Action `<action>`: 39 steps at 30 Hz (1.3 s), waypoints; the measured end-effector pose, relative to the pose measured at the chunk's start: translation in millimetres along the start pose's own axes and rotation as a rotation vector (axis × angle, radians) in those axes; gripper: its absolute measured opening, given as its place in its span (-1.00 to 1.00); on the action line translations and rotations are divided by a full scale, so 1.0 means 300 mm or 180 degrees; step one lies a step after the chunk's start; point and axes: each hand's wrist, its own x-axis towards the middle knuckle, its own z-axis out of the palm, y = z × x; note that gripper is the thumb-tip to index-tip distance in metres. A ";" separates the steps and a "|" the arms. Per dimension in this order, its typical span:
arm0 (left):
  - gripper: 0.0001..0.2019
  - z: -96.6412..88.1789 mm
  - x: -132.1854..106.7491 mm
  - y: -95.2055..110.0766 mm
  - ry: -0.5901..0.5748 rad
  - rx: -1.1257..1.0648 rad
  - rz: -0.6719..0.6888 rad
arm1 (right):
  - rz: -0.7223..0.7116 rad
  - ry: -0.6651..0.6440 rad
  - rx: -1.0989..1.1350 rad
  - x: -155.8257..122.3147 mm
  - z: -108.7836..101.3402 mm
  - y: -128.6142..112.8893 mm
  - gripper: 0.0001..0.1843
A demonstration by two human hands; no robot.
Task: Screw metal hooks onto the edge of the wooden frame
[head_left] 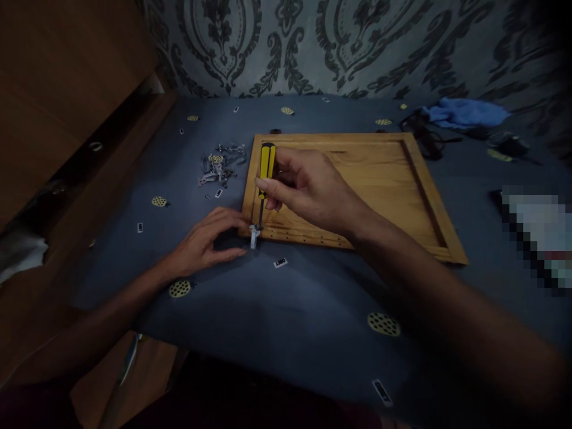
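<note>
My right hand (304,187) grips a yellow and black screwdriver (267,164), held nearly upright. Its tip points down onto a small metal bracket (254,237) at the near left corner of a framed wooden panel (366,179). My left hand (208,241) rests beside that corner, its thumb and fingers apart on either side of the bracket's left. Whether its fingertips touch the panel edge I cannot make out. A row of small dark holes runs along the panel's near edge. Left of the panel lies a heap of loose metal hardware (218,167).
A dark blue cloth with pineapple prints (286,322) covers the surface. Dark glasses (431,140) and a blue rag (467,113) lie at the far right, a blurred-out flat object (538,232) nearer. Wooden furniture (75,77) stands along the left; patterned fabric (290,47) hangs behind.
</note>
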 end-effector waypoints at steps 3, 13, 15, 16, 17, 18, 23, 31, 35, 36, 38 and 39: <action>-0.64 -0.003 -0.010 -0.002 -0.0096 0.0001 0.0207 | 0.0025 0.0022 0.0003 0.000 0.000 -0.003 -0.74; -0.60 0.016 -0.025 -0.041 -0.0124 0.0316 0.0507 | -0.0090 0.0062 -0.0099 -0.001 0.000 -0.004 -0.77; -0.58 0.020 -0.026 -0.043 -0.0096 0.0398 0.0572 | -0.0085 0.0068 -0.0129 -0.001 0.001 -0.003 -0.76; -0.57 0.022 -0.027 -0.043 -0.0091 0.0444 0.0607 | -0.0086 0.0064 -0.0132 0.000 0.001 -0.003 -0.76; -0.56 0.023 -0.028 -0.043 -0.0091 0.0498 0.0638 | -0.0086 0.0059 -0.0135 0.000 0.001 -0.003 -0.76; -0.55 0.023 -0.029 -0.042 -0.0096 0.0567 0.0662 | -0.0088 0.0058 -0.0139 0.001 0.001 -0.004 -0.76; -0.53 0.022 -0.038 -0.033 -0.0177 0.1018 0.0651 | -0.0024 0.0055 -0.0160 0.003 0.001 -0.009 -0.79; -0.56 0.027 -0.044 -0.019 -0.0133 0.1378 0.0633 | 0.0029 0.0044 -0.0131 0.000 0.000 -0.016 -0.77; -0.58 0.030 -0.041 -0.015 -0.0111 0.1425 0.0624 | 0.0002 0.0066 -0.0079 0.001 0.000 -0.010 -0.74; -0.59 0.030 -0.041 -0.014 -0.0112 0.1437 0.0621 | -0.0009 0.0072 -0.0071 0.001 0.000 -0.009 -0.74; -0.60 0.031 -0.040 -0.013 -0.0103 0.1453 0.0625 | -0.0036 0.0071 -0.0064 0.001 0.000 -0.007 -0.75; -0.61 0.031 -0.039 -0.012 -0.0098 0.1453 0.0633 | -0.0040 0.0071 -0.0058 0.001 0.000 -0.007 -0.75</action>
